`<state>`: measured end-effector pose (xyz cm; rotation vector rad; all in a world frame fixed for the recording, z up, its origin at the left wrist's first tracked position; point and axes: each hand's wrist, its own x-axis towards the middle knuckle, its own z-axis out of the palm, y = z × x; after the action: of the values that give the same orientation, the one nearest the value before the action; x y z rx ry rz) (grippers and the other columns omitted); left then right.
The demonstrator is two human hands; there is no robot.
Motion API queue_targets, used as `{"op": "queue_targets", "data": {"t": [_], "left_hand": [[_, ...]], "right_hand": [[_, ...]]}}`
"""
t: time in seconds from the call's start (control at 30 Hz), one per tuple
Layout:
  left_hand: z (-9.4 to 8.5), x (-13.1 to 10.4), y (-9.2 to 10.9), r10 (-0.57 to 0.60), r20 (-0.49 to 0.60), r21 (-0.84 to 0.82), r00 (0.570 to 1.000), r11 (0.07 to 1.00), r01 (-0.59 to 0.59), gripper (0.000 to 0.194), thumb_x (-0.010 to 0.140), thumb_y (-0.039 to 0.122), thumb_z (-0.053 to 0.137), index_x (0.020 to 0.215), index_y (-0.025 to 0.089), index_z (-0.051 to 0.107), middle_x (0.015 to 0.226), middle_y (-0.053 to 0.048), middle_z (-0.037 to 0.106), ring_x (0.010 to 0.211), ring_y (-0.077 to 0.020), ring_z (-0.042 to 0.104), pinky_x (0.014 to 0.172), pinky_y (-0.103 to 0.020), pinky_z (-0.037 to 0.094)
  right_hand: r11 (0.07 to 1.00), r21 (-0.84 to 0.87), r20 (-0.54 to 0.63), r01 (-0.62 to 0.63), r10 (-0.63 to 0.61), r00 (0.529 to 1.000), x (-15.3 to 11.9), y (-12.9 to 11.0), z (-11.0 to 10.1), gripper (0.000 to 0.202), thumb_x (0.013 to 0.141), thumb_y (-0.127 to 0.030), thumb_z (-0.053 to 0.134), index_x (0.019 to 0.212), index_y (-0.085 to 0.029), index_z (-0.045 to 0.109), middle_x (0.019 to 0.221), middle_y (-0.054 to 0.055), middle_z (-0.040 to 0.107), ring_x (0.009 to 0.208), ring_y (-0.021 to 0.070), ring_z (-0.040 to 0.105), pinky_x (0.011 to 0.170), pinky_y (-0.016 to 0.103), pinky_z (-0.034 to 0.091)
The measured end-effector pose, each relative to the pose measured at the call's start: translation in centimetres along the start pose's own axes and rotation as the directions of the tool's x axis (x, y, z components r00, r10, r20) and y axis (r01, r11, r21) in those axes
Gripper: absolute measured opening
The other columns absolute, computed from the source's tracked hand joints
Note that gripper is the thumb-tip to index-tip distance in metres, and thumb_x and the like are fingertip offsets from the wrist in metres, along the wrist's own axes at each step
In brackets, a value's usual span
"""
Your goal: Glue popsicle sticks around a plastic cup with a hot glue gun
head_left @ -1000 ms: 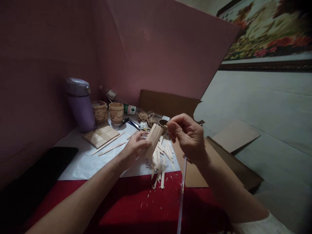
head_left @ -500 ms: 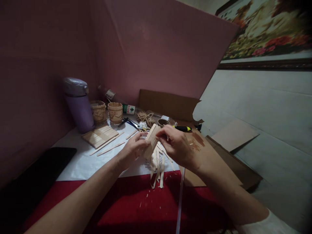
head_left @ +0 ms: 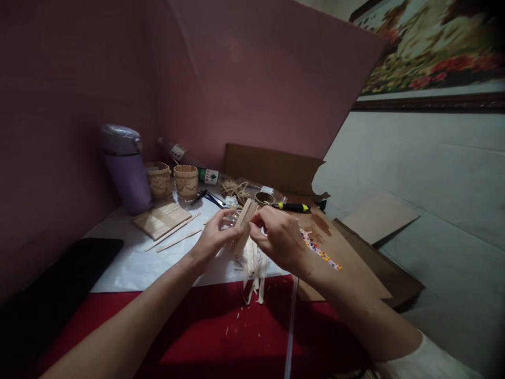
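Observation:
My left hand [head_left: 216, 236] is closed around a clear plastic piece, perhaps cut from a bottle [head_left: 231, 220], with a row of wooden craft sticks [head_left: 245, 217] standing along its right side. Thumb and fingers of my right hand [head_left: 278, 234] pinch at the right edge of that row; its fingertips partly hide the stick there. Below both hands, loose craft sticks [head_left: 262, 281] and small splinters lie across the white sheet and the red cloth. A strip with coloured dots [head_left: 321, 253] lies beside my right wrist on the cardboard.
A bundle of craft sticks [head_left: 161, 221] lies left, near a purple bottle [head_left: 128, 173] and two wooden cups [head_left: 186, 181]. Farther back are scissors [head_left: 213, 199], twine [head_left: 235, 190], a tape roll [head_left: 264, 198] and a utility knife [head_left: 295, 207]. A dark flat object [head_left: 79, 268] sits front left.
The row of sticks has turned so less of its face shows. My right hand has shifted slightly left and down, and the dotted strip now shows beside its wrist.

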<state>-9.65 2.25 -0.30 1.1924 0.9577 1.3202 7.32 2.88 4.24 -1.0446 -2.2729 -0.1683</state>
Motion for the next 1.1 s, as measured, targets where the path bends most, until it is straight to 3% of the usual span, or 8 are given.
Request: {"op": "queue_targets", "data": {"t": [0.13,0.23,0.37,0.47,0.6,0.83,0.97,1.1], "left_hand": [[-0.1,0.1,0.0,0.051,-0.015,0.065,0.999,0.997,-0.049,0.065,0.067,0.043,0.078,0.122,0.016,0.055,0.112,-0.011,0.064,0.105,-0.0286,0.059,0.087,-0.038,0.045],[-0.2,0.1,0.0,0.043,0.0,0.04,0.999,0.998,-0.043,0.065,0.067,0.042,0.077,0.122,0.017,0.054,0.113,-0.011,0.064,0.107,-0.0292,0.059,0.088,-0.038,0.045],[0.0,0.0,0.2,-0.011,0.01,-0.023,1.0,1.0,0.011,0.06,0.066,0.038,0.076,0.118,0.017,0.055,0.105,-0.009,0.065,0.097,-0.0265,0.061,0.08,-0.036,0.046],[0.2,-0.2,0.5,-0.074,0.025,-0.081,0.997,0.994,0.076,0.055,0.068,0.036,0.073,0.116,0.018,0.053,0.097,-0.007,0.065,0.084,-0.0228,0.062,0.07,-0.033,0.045],[0.3,-0.3,0.7,-0.104,0.041,-0.128,0.994,0.986,0.108,0.055,0.067,0.035,0.073,0.115,0.018,0.052,0.092,-0.005,0.064,0.076,-0.0197,0.062,0.065,-0.031,0.044],[0.5,-0.4,1.2,-0.12,0.073,-0.23,0.99,0.964,0.134,0.049,0.066,0.032,0.072,0.11,0.016,0.055,0.091,-0.005,0.064,0.076,-0.0179,0.061,0.065,-0.029,0.047],[0.7,-0.7,1.9,-0.151,0.089,-0.262,0.984,0.95,0.17,0.053,0.064,0.033,0.071,0.112,0.016,0.055,0.092,-0.006,0.064,0.071,-0.0174,0.06,0.06,-0.029,0.049],[0.7,-0.8,2.2,-0.156,0.087,-0.28,0.984,0.944,0.175,0.051,0.065,0.032,0.071,0.111,0.016,0.056,0.095,-0.007,0.065,0.073,-0.0177,0.062,0.06,-0.029,0.05]], "right_hand": [[0.998,0.059,0.017,-0.022,0.021,1.0,0.3,0.1,0.1,0.008,0.082,-0.017,0.055,0.074,-0.017,0.056,0.073,0.003,0.06,0.064,0.0148,0.049,0.062,0.029,0.033],[0.948,0.295,0.04,-0.117,0.11,0.993,0.7,0.1,-0.1,0.01,0.079,-0.015,0.053,0.07,-0.018,0.054,0.069,0.0,0.057,0.062,0.0126,0.048,0.061,0.028,0.034],[0.651,0.71,0.134,-0.269,0.25,0.959,1.4,-0.1,-0.9,0.01,0.078,-0.022,0.058,0.069,-0.018,0.054,0.064,-0.003,0.052,0.057,0.0098,0.045,0.055,0.025,0.036],[0.429,0.845,0.214,-0.319,0.276,0.937,1.7,-0.2,-1.9,0.015,0.08,-0.031,0.063,0.074,-0.018,0.056,0.06,-0.005,0.049,0.052,0.0083,0.041,0.05,0.025,0.034],[0.324,0.906,0.189,-0.272,0.267,0.945,1.7,-0.5,-2.4,0.021,0.082,-0.037,0.066,0.076,-0.018,0.056,0.067,-0.002,0.058,0.055,0.009,0.049,0.052,0.025,0.04],[0.309,0.925,0.135,-0.22,0.273,0.952,1.3,-0.4,-1.9,0.023,0.075,-0.028,0.074,0.07,-0.019,0.054,0.062,-0.004,0.057,0.051,0.0085,0.05,0.049,0.025,0.04],[0.483,0.841,0.097,-0.241,0.304,0.948,1.1,-0.1,-1.8,0.017,0.08,-0.026,0.069,0.075,-0.019,0.054,0.063,-0.006,0.052,0.052,0.0078,0.046,0.049,0.024,0.038],[0.725,0.669,0.017,-0.163,0.205,0.979,0.5,-0.2,-1.4,0.005,0.087,-0.019,0.057,0.087,-0.018,0.061,0.073,-0.001,0.059,0.064,0.0106,0.051,0.058,0.025,0.041]]}}
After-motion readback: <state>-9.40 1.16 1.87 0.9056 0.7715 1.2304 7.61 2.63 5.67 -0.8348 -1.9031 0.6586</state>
